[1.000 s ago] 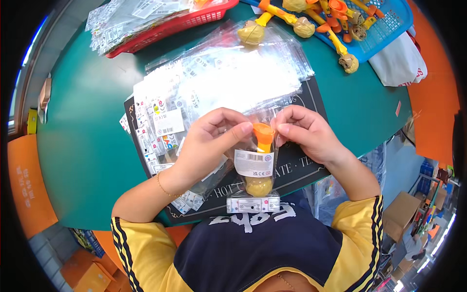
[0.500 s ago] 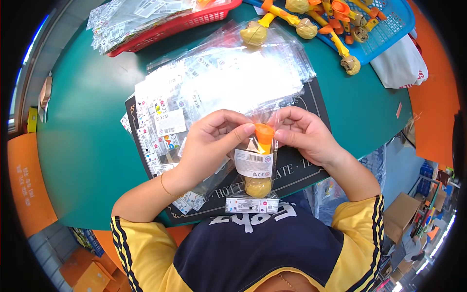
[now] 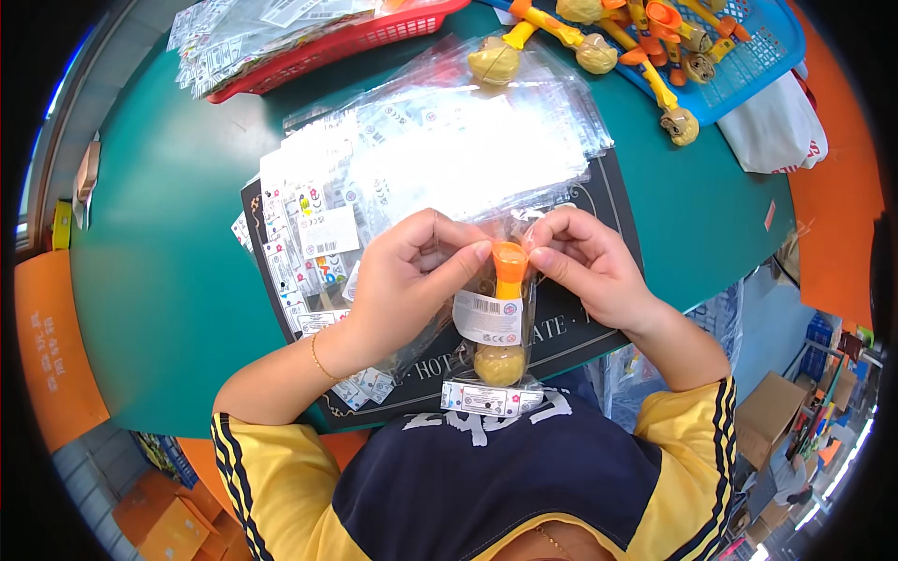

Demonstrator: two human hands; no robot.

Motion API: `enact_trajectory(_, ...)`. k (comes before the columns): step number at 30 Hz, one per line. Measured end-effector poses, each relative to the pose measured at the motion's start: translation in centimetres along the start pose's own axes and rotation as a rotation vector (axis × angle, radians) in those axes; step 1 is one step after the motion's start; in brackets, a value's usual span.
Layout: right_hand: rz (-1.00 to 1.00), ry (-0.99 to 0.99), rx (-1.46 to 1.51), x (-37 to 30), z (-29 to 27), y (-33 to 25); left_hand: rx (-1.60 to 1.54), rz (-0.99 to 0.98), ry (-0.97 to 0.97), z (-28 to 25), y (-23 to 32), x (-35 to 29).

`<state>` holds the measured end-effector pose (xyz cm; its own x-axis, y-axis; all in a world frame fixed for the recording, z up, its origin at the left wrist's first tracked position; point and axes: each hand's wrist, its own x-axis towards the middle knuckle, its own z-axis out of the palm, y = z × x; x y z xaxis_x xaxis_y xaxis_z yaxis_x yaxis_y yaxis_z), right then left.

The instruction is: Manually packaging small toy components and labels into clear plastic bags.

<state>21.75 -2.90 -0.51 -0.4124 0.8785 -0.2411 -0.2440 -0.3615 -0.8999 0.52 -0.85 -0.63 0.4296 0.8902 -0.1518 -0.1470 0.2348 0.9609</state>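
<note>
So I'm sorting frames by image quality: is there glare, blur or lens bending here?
Head view: the pile of clear bags glares white, hiding its printing; the green table edge bows strongly toward the black circular rim; the left hand, right hand and bagged orange-and-yellow toy are sharp, evenly lit, with only faint shadows.

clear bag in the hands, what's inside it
Inside the clear bag, pinched at its top by the left hand and right hand, is an orange-handled toy with a yellowish head. A white label hides its middle.
</note>
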Motion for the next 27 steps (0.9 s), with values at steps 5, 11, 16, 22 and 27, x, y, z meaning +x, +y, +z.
enact_trajectory(5, -0.08, 0.072, -0.107, -0.3, -0.1, 0.5, -0.007, -0.132, -0.029, 0.1, 0.7, 0.0)
enact_trajectory(11, -0.236, 0.116, -0.332, -0.4, 0.2, 0.8, 0.051, -0.07, -0.041, 0.3, -0.2, -0.3)
enact_trajectory(16, -0.082, 0.058, 0.067, 0.1, -0.6, 0.4, -0.118, -0.269, 0.007, 0.1, 0.2, 0.1)
enact_trajectory(22, 0.044, -0.061, 0.016, 0.7, -0.7, -0.6, -0.106, -0.23, 0.005, 0.1, 0.5, 0.1)
enact_trajectory(27, 0.263, -0.189, 0.109, 1.3, -0.8, -1.9, 0.149, 0.04, -0.03, -0.1, 0.5, 0.1)
